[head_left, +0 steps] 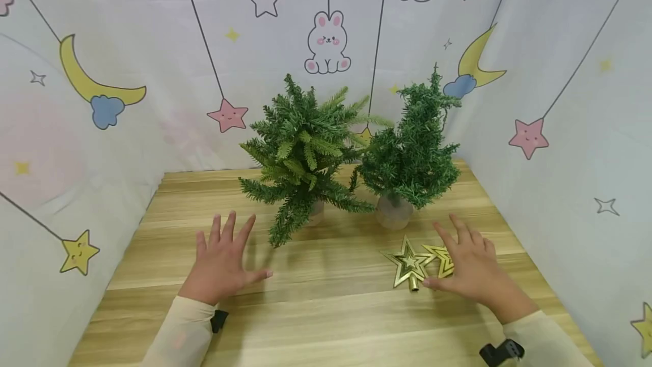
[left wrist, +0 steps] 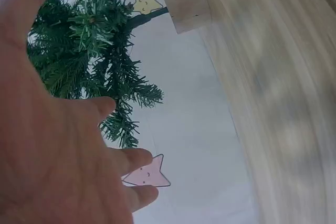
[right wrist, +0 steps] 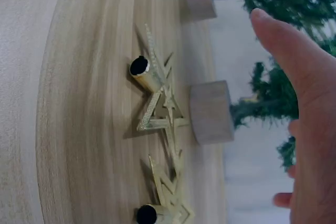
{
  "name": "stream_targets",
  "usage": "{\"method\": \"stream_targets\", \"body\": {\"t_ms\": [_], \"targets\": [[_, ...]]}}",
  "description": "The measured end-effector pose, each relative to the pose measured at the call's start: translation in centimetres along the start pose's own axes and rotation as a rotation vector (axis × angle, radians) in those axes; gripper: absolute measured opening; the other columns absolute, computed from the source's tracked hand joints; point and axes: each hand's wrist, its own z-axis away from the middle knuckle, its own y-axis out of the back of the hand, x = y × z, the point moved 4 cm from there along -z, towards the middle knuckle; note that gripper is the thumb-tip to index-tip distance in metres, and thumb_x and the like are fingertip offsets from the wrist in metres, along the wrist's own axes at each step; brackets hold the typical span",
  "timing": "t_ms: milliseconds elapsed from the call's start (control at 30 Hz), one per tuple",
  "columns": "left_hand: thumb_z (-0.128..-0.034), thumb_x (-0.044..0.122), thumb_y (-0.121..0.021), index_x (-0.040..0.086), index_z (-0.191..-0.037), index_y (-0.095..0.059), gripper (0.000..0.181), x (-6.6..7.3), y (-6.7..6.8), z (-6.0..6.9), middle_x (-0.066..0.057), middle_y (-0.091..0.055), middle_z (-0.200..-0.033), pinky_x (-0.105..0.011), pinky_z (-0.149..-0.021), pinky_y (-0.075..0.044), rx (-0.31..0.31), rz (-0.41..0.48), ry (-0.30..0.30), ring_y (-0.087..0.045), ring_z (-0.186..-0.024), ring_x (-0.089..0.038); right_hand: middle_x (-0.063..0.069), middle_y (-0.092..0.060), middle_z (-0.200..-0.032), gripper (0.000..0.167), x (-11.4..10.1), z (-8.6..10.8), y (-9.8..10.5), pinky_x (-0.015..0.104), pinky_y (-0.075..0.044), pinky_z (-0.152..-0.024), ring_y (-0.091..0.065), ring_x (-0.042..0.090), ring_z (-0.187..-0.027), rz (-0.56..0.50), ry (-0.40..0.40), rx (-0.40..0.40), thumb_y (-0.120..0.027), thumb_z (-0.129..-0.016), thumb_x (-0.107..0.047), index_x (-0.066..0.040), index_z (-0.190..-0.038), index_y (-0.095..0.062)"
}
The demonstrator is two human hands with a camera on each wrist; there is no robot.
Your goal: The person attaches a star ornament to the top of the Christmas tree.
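Two small artificial Christmas trees stand upright on the wooden table. The left tree (head_left: 305, 157) is bushy with some lighter green sprigs; its wooden block base (left wrist: 186, 3) shows in the left wrist view. The right tree (head_left: 410, 152) is slimmer, on a round wooden base (right wrist: 211, 113). In front of it lie two gold star tree toppers, one star (head_left: 409, 263) wholly visible from above, the other star (head_left: 444, 260) partly behind my right hand (head_left: 471, 265). That hand has spread fingers and holds nothing. My left hand (head_left: 221, 265), fingers also spread, is left of the bushy tree, holding nothing.
White fabric (head_left: 153, 135) printed with stars, moons and bunnies hangs along the back and both sides of the table (head_left: 326, 316). The trees stand near the back edge, their branches almost touching each other.
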Motion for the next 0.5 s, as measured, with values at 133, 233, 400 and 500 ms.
{"method": "stream_targets", "body": {"t_ms": [133, 233, 400, 500], "targets": [[-0.0915, 0.070, -0.065, 0.019, -0.166, -0.024, 0.099, 0.0, 0.8, -0.3, -0.026, -0.029, -0.164, -0.076, -0.109, -0.029, 0.105, 0.189, -0.036, -0.029, -0.147, -0.054, 0.030, -0.029, -0.159, 0.125, 0.2, -0.3, -0.7, 0.082, -0.026, -0.101, -0.036, 0.059, -0.135, -0.053, 0.006, -0.007, -0.078, -0.074, -0.075, -0.017, -0.167, -0.019], [-0.0981, 0.046, -0.071, 0.011, -0.154, -0.047, 0.070, 0.6, 2.0, -0.7, -0.020, -0.051, -0.150, -0.065, -0.103, -0.045, 0.292, 0.330, -0.081, -0.050, -0.134, -0.044, 0.026, -0.045, -0.148, 0.112, 0.3, -0.6, -1.6, 0.075, -0.033, -0.097, -0.044, 0.053, -0.130, -0.077, 0.014, -0.038, -0.081, -0.077, -0.069, -0.012, -0.162, -0.035], [-0.0928, 0.022, -0.078, 0.005, -0.118, -0.073, 0.031, 2.4, 4.5, -1.9, -0.012, -0.071, -0.110, -0.050, -0.082, -0.051, 0.638, 0.371, -0.155, -0.062, -0.096, -0.031, 0.021, -0.058, -0.133, 0.102, 0.4, -1.3, -3.6, 0.066, -0.041, -0.088, -0.052, 0.046, -0.121, -0.098, -0.010, -0.115, -0.081, -0.074, -0.071, -0.012, -0.152, -0.053], [-0.0919, 0.021, -0.078, 0.003, -0.116, -0.073, 0.031, 3.5, 5.6, -3.2, -0.013, -0.072, -0.111, -0.051, -0.090, -0.048, 0.702, 0.426, -0.160, -0.062, -0.102, -0.033, 0.018, -0.060, -0.127, 0.108, 0.5, -1.8, -4.7, 0.059, -0.043, -0.085, -0.054, 0.041, -0.115, -0.093, -0.019, -0.143, -0.081, -0.068, -0.077, -0.014, -0.152, -0.054]]}}
